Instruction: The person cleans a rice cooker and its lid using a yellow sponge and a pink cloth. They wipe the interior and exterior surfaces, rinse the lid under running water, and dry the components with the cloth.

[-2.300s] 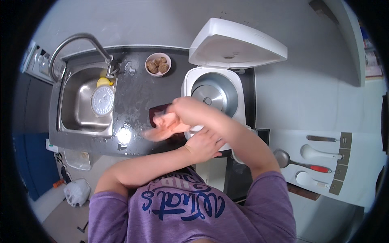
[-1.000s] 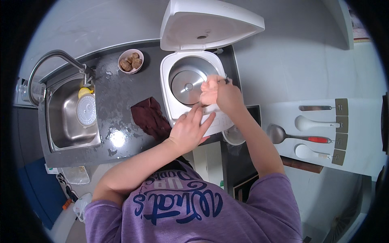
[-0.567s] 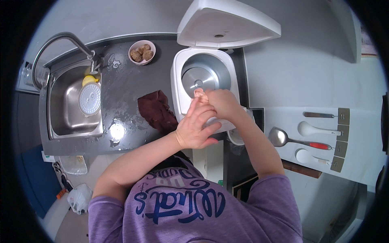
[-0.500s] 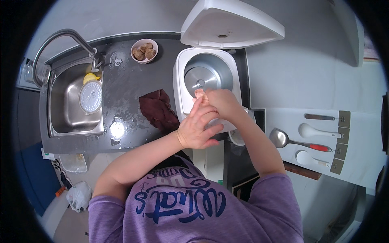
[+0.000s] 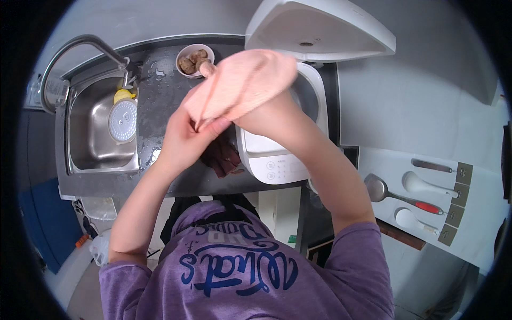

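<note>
A pink cloth (image 5: pixel 245 82) is held up over the counter beside the white rice cooker (image 5: pixel 261 146). At its near left corner, my left hand (image 5: pixel 184 141) is closed on the fabric, thumb along the edge. Beneath the cloth's right side is my right hand (image 5: pixel 261 114); it supports the cloth, though its fingers are hidden. The cooker's lid (image 5: pixel 325 29) stands raised, and part of the inner pot (image 5: pixel 309 96) shows past the cloth and my right wrist. A dark red cloth (image 5: pixel 221 159) lies on the counter below my hands.
At the back, a white bowl (image 5: pixel 181 56) holds several brown lumps. On the left is a steel sink (image 5: pixel 88 141) with a faucet (image 5: pixel 88 40), a white perforated disc (image 5: pixel 122 121) and something yellow (image 5: pixel 122 96). Spatulas and spoons (image 5: pixel 376 189) hang at the right.
The pink cloth, bunched between my hands over the cooker before, is now spread out and raised. Both hands have moved up and left, away from the pot. My view has shifted slightly.
</note>
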`<state>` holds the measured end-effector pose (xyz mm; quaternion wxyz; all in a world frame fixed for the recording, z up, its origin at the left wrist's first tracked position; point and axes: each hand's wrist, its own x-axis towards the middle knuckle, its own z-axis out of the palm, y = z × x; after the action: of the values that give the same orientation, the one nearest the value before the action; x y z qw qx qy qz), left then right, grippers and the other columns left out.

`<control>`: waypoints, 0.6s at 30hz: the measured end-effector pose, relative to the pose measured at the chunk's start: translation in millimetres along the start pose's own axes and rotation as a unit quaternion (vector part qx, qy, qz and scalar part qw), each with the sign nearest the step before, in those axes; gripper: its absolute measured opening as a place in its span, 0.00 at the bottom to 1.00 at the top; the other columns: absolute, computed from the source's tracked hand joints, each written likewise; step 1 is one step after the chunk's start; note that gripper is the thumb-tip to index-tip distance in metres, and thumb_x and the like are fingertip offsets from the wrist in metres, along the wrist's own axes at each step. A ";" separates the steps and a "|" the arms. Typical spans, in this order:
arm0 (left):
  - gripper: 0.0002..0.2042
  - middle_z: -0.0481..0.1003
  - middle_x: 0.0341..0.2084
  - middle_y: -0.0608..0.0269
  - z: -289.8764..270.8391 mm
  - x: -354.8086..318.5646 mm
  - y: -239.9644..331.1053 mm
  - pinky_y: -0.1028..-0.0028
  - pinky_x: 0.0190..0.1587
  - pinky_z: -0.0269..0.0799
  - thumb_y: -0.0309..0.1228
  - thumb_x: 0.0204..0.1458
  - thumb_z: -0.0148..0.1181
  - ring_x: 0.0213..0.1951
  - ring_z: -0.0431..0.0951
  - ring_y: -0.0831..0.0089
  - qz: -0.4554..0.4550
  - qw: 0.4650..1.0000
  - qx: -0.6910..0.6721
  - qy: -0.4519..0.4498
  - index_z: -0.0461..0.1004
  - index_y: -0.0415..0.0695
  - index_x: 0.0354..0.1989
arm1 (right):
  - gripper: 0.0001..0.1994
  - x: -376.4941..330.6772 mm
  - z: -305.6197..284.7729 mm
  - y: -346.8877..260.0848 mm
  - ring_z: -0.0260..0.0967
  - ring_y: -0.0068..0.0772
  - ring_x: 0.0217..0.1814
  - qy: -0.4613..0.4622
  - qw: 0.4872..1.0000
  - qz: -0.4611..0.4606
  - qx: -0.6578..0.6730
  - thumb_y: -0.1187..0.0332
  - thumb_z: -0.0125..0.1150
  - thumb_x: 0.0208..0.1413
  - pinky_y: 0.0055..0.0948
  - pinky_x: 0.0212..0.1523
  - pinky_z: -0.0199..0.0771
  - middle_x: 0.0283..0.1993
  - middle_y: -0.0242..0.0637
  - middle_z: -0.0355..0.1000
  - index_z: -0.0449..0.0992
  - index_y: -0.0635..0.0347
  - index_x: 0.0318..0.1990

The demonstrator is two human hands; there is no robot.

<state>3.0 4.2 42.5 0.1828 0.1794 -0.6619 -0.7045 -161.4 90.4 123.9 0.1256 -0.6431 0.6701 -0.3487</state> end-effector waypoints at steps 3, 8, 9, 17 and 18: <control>0.22 0.77 0.53 0.55 -13.1 9.1 -4.4 0.74 0.54 0.74 0.33 0.64 0.60 0.52 0.78 0.73 -0.098 0.986 -0.061 0.122 0.69 0.37 0.63 | 0.10 -23.7 -18.9 31.2 0.79 0.30 0.47 -0.074 0.975 0.152 0.144 0.69 0.65 0.57 0.29 0.45 0.78 0.42 0.37 0.80 0.80 0.59 0.46; 0.17 0.79 0.49 0.59 -16.6 2.3 -2.6 0.73 0.48 0.78 0.32 0.64 0.59 0.47 0.81 0.71 -0.045 0.992 -0.087 0.074 0.71 0.38 0.58 | 0.12 -132.4 -60.9 66.7 0.77 0.30 0.52 0.155 0.930 0.315 0.111 0.72 0.60 0.61 0.30 0.50 0.76 0.49 0.40 0.79 0.79 0.60 0.52; 0.16 0.78 0.49 0.59 -7.7 2.7 -3.4 0.72 0.49 0.78 0.32 0.63 0.60 0.48 0.81 0.71 -0.034 0.999 -0.010 0.019 0.71 0.40 0.57 | 0.13 -155.7 -59.6 66.7 0.77 0.31 0.53 0.191 0.907 0.370 0.058 0.72 0.58 0.62 0.31 0.53 0.75 0.51 0.40 0.78 0.78 0.60 0.53; 0.23 0.76 0.42 0.43 105.1 37.6 -32.9 0.57 0.51 0.73 0.46 0.59 0.61 0.47 0.77 0.46 0.086 0.869 0.236 -0.427 0.73 0.37 0.51 | 0.19 -242.9 30.5 44.9 0.74 0.46 0.56 0.239 0.909 0.223 -0.258 0.60 0.44 0.69 0.45 0.63 0.64 0.51 0.45 0.77 0.77 0.64 0.51; 0.24 0.76 0.43 0.43 107.2 37.6 -33.9 0.56 0.52 0.72 0.46 0.58 0.62 0.48 0.77 0.46 0.083 0.864 0.244 -0.433 0.72 0.37 0.52 | 0.19 -242.3 35.7 47.6 0.74 0.46 0.56 0.263 0.902 0.230 -0.254 0.59 0.44 0.68 0.47 0.64 0.61 0.50 0.44 0.78 0.78 0.63 0.51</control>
<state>-83.3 80.5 14.7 -0.1140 -0.1609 -0.8374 -0.5098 -142.1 306.3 0.2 -0.1459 -0.3662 0.8739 -0.2843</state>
